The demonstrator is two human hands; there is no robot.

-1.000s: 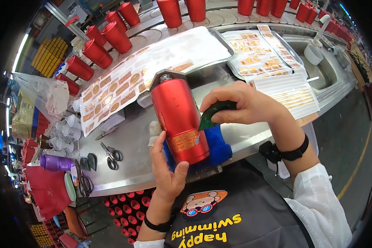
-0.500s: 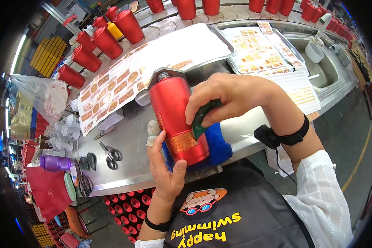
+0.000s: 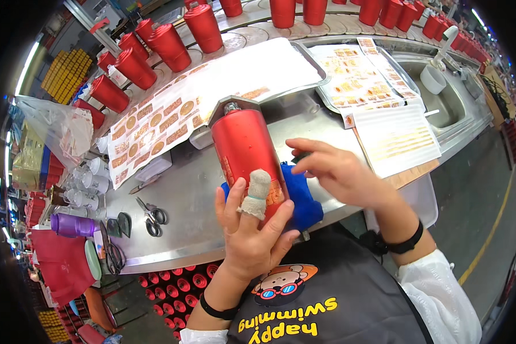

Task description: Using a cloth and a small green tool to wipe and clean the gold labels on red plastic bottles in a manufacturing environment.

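A glossy red bottle [image 3: 239, 137] with a metal threaded neck lies tilted on an angled dark rest, its neck pointing away from me. Gold decal [image 3: 276, 192] shows on its lower part, partly behind my fingers. My left hand [image 3: 251, 241] lies across the bottle's lower end, fingers and thumb gripping it; one finger wears a beige cloth cover [image 3: 257, 192]. To the right of the bottle and apart from it, my right hand [image 3: 341, 175] is slightly blurred, with a dark green scraper [image 3: 301, 156] mostly hidden in its fingers. A blue cloth [image 3: 304, 200] lies under the bottle.
Sheets of gold decals [image 3: 155, 123] lie left and back. A tray [image 3: 327, 100] with more decals stands right, near a sink [image 3: 456, 103]. Red bottles [image 3: 203, 28] line a curved conveyor behind. Scissors [image 3: 152, 217] and a purple container [image 3: 74, 225] sit at left.
My right hand has moved off the bottle to the right with the scraper. My left hand has shifted from the bottle's left side onto its front. Bottles on the conveyor have moved right.
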